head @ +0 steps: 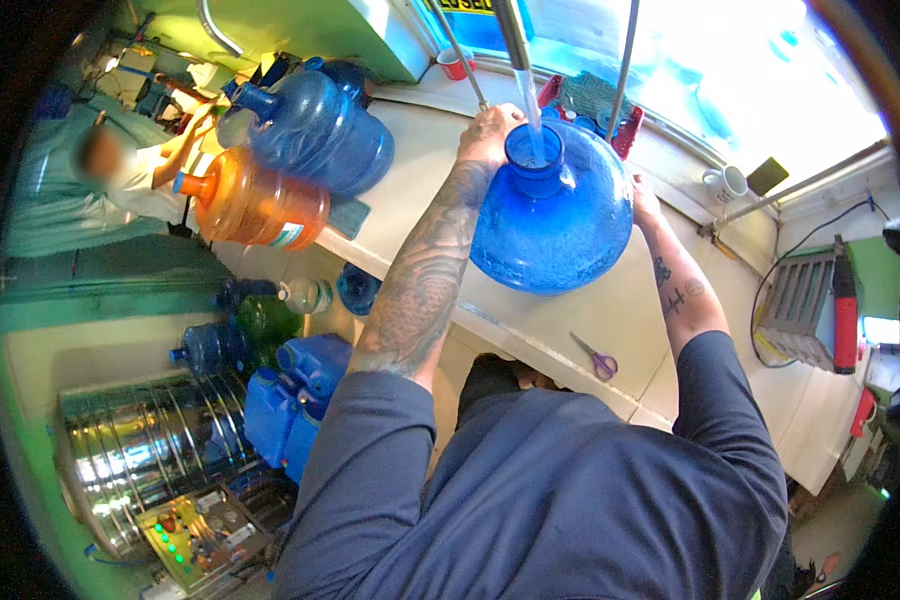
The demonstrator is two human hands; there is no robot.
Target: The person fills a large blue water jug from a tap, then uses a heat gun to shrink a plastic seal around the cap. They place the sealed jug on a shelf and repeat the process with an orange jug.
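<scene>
A large blue water jug (pixel 555 232) stands on the tiled counter (pixel 540 330) before me, its open neck upward. From a metal spout (pixel 514 34) above, a stream of water (pixel 529 97) pours into the mouth. Beside the neck, on the left, is my left hand (pixel 493 131), fingers curled near the lower end of a thin metal rod (pixel 461 56). Whether it grips the rod or the jug, I cannot tell. My right hand (pixel 645 201) is at the jug's right side, its fingers mostly hidden behind it. Purple-handled scissors (pixel 600 361) lie on the counter nearer my body.
An orange jug (pixel 262 202) and a blue jug (pixel 322 131) lie to the left, near another person (pixel 139 176). Behind my jug sits a red basket (pixel 628 131) with blue caps. A white mug (pixel 726 182) is at the right. Blue containers (pixel 270 420) stand lower left.
</scene>
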